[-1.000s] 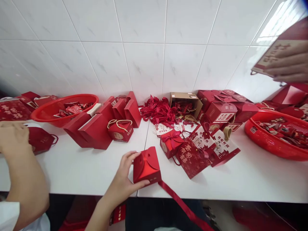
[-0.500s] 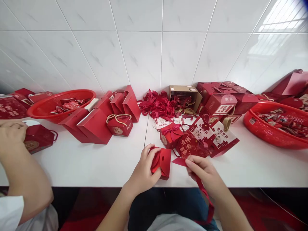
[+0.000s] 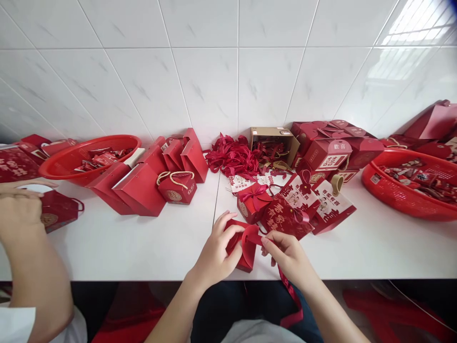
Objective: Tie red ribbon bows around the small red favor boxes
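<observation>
A small red gift box (image 3: 246, 262) stands near the table's front edge, a rounded top flap raised. My left hand (image 3: 218, 250) grips it from the left, with thumb and fingers closed about the flap. In a pinch, my right hand (image 3: 285, 252) holds a dark red ribbon (image 3: 291, 293). The ribbon's front end lies at the hole in the flap; I cannot tell how far through it goes. Its long tail hangs below the table edge. Just behind sits a finished-looking box with a ribbon bow (image 3: 254, 197).
Behind are a ribbon pile (image 3: 232, 155), an open carton (image 3: 274, 143) and stacked red boxes (image 3: 326, 147). Red baskets of small packets stand left (image 3: 64, 164) and right (image 3: 389, 195). At far left, a co-worker's hand (image 3: 21, 209) rests by a dark red box (image 3: 62, 209).
My right hand has moved left, bringing the ribbon's end to the box flap. The flap is now raised under my left fingers. The co-worker's hand has shifted slightly.
</observation>
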`<action>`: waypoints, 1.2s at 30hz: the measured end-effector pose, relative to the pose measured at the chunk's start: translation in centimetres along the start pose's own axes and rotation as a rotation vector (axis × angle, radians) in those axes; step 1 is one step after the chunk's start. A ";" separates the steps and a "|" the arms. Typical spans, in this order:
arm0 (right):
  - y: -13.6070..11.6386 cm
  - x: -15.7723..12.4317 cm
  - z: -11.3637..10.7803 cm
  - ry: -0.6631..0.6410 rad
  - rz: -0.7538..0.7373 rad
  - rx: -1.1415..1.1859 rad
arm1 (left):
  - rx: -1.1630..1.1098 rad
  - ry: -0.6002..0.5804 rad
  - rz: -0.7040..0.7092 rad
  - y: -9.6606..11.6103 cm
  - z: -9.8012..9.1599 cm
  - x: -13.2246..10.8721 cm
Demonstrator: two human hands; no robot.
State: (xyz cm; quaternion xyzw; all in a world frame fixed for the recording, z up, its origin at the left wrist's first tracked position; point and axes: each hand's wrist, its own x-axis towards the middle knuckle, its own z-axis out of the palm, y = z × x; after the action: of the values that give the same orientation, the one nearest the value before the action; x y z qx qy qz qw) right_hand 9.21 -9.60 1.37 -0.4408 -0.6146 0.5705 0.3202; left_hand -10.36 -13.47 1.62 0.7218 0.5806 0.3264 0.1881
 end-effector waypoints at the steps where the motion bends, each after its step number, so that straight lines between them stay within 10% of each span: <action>1: 0.0 0.1 0.2 -0.007 -0.012 -0.003 | -0.002 0.004 0.004 0.0 0.0 0.0; 22: 1.3 0.0 1.5 -0.057 -0.023 -0.051 | 0.021 -0.008 0.045 -0.1 0.2 0.2; 30: -0.2 -0.2 1.2 0.180 -0.344 -0.292 | -0.126 0.169 0.115 -0.1 0.1 -0.1; 36: -2.6 1.3 1.5 -0.044 -0.399 -0.198 | -0.340 0.191 0.098 1.0 -1.3 0.5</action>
State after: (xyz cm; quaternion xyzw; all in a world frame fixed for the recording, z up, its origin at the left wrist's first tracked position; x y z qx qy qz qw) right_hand 6.86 -8.91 3.53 -0.3274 -0.7495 0.4420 0.3683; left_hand -10.45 -13.40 3.29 0.6727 0.4968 0.4955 0.2350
